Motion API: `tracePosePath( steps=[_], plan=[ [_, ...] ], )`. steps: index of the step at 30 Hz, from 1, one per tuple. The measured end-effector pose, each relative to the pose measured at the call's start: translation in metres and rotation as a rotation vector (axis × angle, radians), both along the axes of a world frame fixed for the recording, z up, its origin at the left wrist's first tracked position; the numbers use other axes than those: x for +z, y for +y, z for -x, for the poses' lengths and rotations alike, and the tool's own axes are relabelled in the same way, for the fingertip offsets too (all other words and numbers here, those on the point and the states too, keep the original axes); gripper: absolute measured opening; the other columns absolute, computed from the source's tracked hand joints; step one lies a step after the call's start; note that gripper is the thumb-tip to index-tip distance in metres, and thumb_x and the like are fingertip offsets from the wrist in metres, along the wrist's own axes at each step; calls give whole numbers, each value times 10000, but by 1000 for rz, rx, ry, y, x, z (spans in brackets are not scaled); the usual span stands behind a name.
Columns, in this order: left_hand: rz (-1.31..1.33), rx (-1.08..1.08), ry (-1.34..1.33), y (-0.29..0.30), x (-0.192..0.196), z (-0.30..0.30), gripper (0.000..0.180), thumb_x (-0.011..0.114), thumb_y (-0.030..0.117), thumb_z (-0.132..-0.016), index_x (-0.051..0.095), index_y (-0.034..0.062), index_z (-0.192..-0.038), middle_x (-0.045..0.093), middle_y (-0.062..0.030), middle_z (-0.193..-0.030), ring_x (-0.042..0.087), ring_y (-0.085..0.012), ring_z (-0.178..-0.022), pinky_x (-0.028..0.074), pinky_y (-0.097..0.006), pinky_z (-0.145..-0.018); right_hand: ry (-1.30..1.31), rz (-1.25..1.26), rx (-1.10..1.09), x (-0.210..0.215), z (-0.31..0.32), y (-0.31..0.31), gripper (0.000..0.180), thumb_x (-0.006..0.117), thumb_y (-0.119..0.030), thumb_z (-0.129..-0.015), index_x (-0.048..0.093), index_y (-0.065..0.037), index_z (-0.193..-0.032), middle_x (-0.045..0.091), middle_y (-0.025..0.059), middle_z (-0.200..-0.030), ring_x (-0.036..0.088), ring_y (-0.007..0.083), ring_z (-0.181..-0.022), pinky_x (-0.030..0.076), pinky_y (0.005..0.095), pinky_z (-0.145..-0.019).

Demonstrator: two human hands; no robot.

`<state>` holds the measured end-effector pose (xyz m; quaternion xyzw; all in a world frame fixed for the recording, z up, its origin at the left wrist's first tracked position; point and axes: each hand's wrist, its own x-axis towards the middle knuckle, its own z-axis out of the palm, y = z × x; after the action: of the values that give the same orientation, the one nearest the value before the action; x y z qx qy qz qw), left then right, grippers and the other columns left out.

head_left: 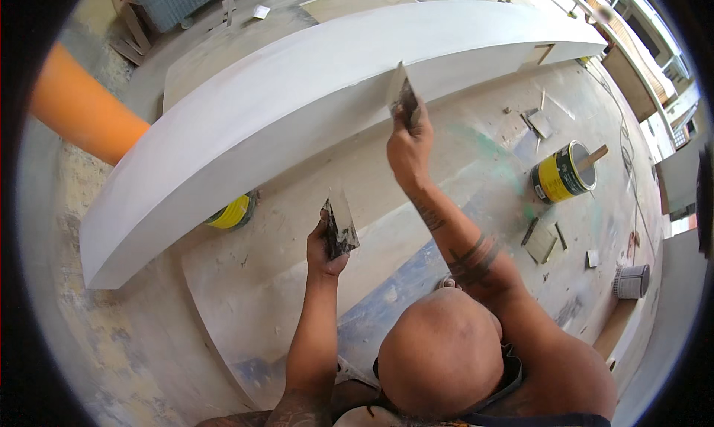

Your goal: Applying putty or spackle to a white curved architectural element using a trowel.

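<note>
Putty-smeared workshop floor (223, 293) carries a long white curved board (282, 107), raised for reach; the right hand (409, 148) clenches a flat metal scraper (402, 94) against its face, the left hand (324, 250) grasping a loaded spare (341, 226).

A workshop for finishing panels, by the look of the dusty, filler-smeared tabletop (245, 278) carrying a long white curved board (297, 100). Right of the board, an open yellow can (563, 173) with a stir stick in it, scattered offcuts and small sanding scraps; under the board's left end, a second yellow can (232, 213). Beyond the board's far edge, more bare sheet material and a rough concrete floor.
</note>
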<state>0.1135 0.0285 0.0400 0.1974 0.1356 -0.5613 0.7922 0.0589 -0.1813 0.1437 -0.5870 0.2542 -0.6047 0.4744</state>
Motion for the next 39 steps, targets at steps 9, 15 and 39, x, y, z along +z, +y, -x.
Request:
tracePosePath(
  steps=[9,15,39],
  plan=[
    [-37,-10,52,-1,-7,-8,174,576,233,-1016,699,124,-1074,750,-3,-953,725,-153,-802,589,-276,-666,285,164,438,30,-11,76,422,525,69,-951,572,-35,-1357,636,186,-1255,634,308,-1119,465,335,-982],
    [180,-92,41,-6,35,-14,237,519,228,-1026,682,83,-1118,744,-45,-986,732,-161,-858,606,-303,-661,378,739,663,58,53,72,503,632,33,-867,583,-55,-1360,604,161,-1344,553,369,-1288,440,456,-1097],
    [146,82,-2126,-146,90,104,626,528,-132,-801,616,163,-1345,631,-143,-1342,627,-376,-1195,535,-430,-975,-378,-1257,401,41,223,-13,286,450,-93,-988,551,46,-1216,656,165,-1141,672,279,-1064,546,443,-1011]
  ],
)
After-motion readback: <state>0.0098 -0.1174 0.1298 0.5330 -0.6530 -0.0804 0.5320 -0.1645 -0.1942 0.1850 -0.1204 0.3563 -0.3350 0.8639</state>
